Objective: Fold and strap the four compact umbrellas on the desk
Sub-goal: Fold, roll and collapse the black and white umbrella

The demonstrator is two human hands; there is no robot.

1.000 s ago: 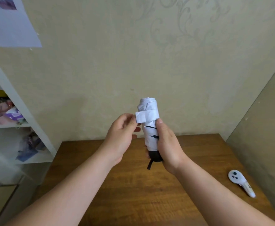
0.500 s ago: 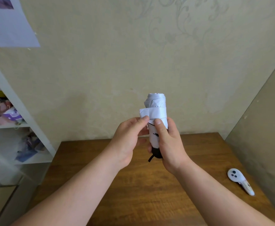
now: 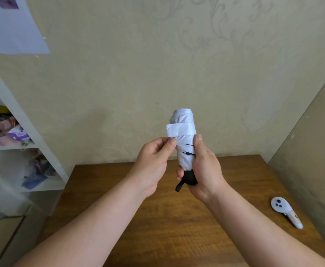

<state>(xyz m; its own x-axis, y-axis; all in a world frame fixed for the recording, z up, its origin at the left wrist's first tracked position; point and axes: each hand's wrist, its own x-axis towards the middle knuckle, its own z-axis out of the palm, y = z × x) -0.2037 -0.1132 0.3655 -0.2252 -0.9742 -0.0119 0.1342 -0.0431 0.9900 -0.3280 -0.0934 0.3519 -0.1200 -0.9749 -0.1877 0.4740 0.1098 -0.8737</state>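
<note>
Head view: the right hand (image 3: 204,168) grips the rolled white compact umbrella (image 3: 184,143) upright above the brown wooden desk (image 3: 157,218). The left hand (image 3: 154,160) pinches below its white strap (image 3: 179,130). Probably light, slippery fabric; grip the stiff black handle (image 3: 189,177).

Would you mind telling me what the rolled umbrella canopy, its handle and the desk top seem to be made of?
The umbrella canopy looks like thin white woven synthetic fabric, matte, since it creases and rolls tightly. The handle seems to be black plastic or rubber, smooth and dull; I cannot tell which. The desk shows brown wood grain with a slight sheen, possibly veneer or laminate.
</note>
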